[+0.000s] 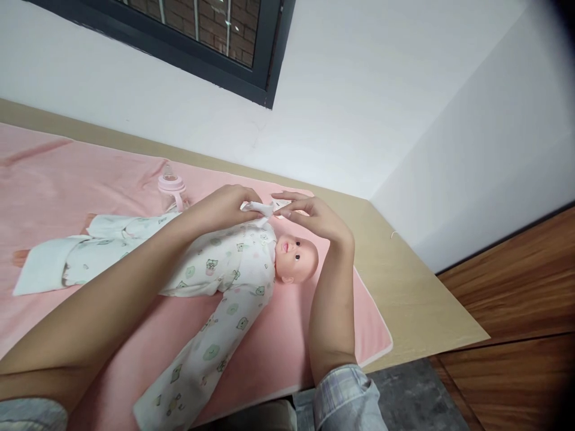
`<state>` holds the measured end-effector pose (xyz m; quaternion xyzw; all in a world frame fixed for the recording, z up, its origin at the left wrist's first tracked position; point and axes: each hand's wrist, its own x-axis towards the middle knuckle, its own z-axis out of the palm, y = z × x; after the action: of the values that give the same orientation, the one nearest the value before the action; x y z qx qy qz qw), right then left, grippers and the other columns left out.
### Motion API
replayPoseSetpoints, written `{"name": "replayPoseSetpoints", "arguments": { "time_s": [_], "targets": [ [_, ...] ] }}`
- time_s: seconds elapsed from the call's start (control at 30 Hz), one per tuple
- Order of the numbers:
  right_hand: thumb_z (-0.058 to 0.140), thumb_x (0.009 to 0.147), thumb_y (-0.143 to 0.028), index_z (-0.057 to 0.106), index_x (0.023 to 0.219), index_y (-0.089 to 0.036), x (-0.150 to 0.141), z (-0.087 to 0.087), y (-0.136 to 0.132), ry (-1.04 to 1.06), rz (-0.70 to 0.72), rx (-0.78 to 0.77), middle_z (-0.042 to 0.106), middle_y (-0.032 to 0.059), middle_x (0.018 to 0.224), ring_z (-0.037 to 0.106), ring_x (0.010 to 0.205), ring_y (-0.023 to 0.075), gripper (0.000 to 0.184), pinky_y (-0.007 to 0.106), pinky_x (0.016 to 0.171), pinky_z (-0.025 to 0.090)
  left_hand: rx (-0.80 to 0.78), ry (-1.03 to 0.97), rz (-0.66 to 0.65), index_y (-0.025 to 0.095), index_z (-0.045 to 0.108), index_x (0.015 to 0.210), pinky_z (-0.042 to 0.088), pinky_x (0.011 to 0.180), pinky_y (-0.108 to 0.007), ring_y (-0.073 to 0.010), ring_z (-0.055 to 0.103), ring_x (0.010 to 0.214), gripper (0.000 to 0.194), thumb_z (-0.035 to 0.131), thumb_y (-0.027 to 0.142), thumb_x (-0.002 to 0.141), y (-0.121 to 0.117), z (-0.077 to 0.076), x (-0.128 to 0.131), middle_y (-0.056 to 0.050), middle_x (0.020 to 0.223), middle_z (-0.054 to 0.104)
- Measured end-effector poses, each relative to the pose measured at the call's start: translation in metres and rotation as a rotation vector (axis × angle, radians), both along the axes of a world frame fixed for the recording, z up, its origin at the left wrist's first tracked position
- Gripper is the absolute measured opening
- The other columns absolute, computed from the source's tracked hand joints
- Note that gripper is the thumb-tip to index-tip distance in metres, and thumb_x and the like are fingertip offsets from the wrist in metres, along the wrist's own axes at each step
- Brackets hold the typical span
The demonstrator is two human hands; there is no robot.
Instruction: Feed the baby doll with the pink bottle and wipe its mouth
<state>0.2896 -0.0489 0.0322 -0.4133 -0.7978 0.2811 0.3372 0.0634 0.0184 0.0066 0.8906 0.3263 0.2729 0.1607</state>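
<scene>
A baby doll point(294, 256) lies on its back on a pink blanket point(67, 179), dressed in a white printed sleepsuit point(224, 275). My left hand point(224, 206) is closed in a pinch on the white cuff of the sleepsuit's far sleeve point(258, 208), above the doll's shoulder. My right hand point(314, 218) hovers just past the doll's head, fingers curled, its fingertips touching the same cuff end. One empty sleeve of the sleepsuit stretches toward me.
A pink baby bottle point(173, 187) stands on the blanket behind my left forearm. The blanket covers a light wooden table point(417, 293) set against a white wall under a dark-framed window point(265, 72). Wooden floor point(516, 287) lies to the right.
</scene>
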Motion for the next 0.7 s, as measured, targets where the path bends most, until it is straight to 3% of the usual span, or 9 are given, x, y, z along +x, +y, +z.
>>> {"name": "replayPoseSetpoints", "arguments": {
  "time_s": [0.23,0.37,0.47,0.63,0.7],
  "targets": [
    [0.062,0.086,-0.032,0.078,0.085,-0.027,-0.015,-0.003,0.005,-0.050,-0.043,0.038,0.069,0.0007,0.093,0.062,0.107,0.0208,0.016,0.042,0.107,0.040,-0.030,0.090,-0.021,0.018,0.070,0.074,0.036,0.055,-0.026,-0.0202,0.060,0.064,0.030,0.053,0.042,0.080,0.001,0.005,-0.007,0.000,0.068,0.067],
    [0.069,0.080,-0.034,0.077,0.081,-0.023,-0.005,-0.004,0.007,0.011,-0.136,-0.042,0.069,0.0026,0.091,0.065,0.094,0.0198,0.013,0.038,0.095,0.048,-0.056,-0.015,-0.074,0.019,0.073,0.090,0.045,0.068,-0.026,-0.0224,0.067,0.082,0.028,0.059,0.040,0.078,0.009,0.006,-0.014,-0.001,0.087,0.073],
    [0.071,0.077,-0.034,0.076,0.079,-0.019,0.013,-0.010,0.013,0.061,-0.241,-0.099,0.070,0.0037,0.088,0.065,0.084,0.0184,0.015,0.035,0.083,0.051,-0.087,-0.035,-0.033,0.021,0.073,0.101,0.049,0.073,-0.026,-0.0222,0.068,0.089,0.031,0.061,0.038,0.078,0.014,0.011,-0.025,-0.001,0.094,0.073],
    [0.068,0.071,-0.020,0.074,0.075,-0.016,0.059,-0.041,0.039,0.070,-0.596,-0.100,0.071,0.0045,0.082,0.059,0.071,0.0163,0.008,0.034,0.073,0.050,-0.119,-0.093,0.123,0.021,0.073,0.101,0.049,0.076,-0.028,-0.0227,0.065,0.093,0.029,0.065,0.041,0.082,0.016,0.025,-0.052,-0.002,0.101,0.073],
    [0.067,0.068,-0.016,0.074,0.075,-0.016,0.076,-0.056,0.050,0.101,-0.662,-0.123,0.070,0.0046,0.079,0.059,0.070,0.0164,0.009,0.035,0.075,0.050,-0.133,-0.147,0.174,0.020,0.073,0.102,0.048,0.081,-0.030,-0.0217,0.064,0.094,0.029,0.067,0.042,0.084,0.018,0.029,-0.065,-0.002,0.101,0.073]
  ]
}}
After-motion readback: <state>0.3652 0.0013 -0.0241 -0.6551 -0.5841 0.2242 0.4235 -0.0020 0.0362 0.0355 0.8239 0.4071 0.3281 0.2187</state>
